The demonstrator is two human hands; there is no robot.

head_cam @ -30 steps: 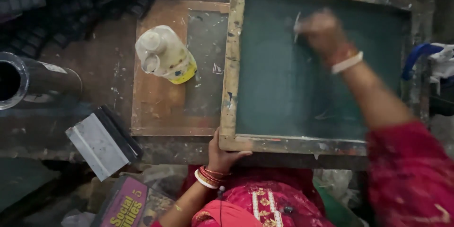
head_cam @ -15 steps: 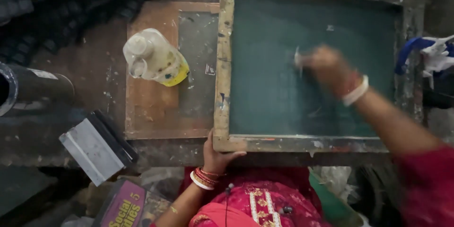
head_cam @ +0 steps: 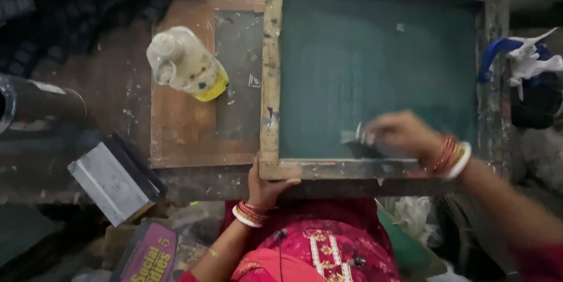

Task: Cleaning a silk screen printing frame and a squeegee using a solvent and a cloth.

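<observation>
Nearest the camera, the person's red embroidered garment (head_cam: 316,241) fills 6 o'clock. Just above it the left hand (head_cam: 265,187), bangles at the wrist, grips the near edge of the wooden screen frame (head_cam: 271,82) at its lower-left corner; thumb lies on top of the rail, the other fingers are curled under and hidden.

Right hand (head_cam: 404,134) sits at about 4 o'clock over the lower right part of the green mesh (head_cam: 375,53), motion-blurred. Fingers look bunched together, pinching a small pale piece (head_cam: 359,135) against the mesh; exact grip cannot be told through the blur. Red and white bangles on that wrist.

The frame is rectangular, bare wood, paint-stained and scuffed, holding taut dull-green mesh with a few pale specks. It occupies centre to 1 o'clock, its left rail overlapping a brown board (head_cam: 187,123).

At 8 o'clock a grey squeegee block (head_cam: 111,179) lies on the dark bench. A colourful book cover (head_cam: 146,255) shows at 7 o'clock.

Farther, at 10 o'clock, a whitish plastic bottle (head_cam: 185,65) with a yellow base lies tilted on the board. A dark cylinder (head_cam: 35,103) is at 9 o'clock. Blue-and-white cloth (head_cam: 522,59) is at 2 o'clock.
</observation>
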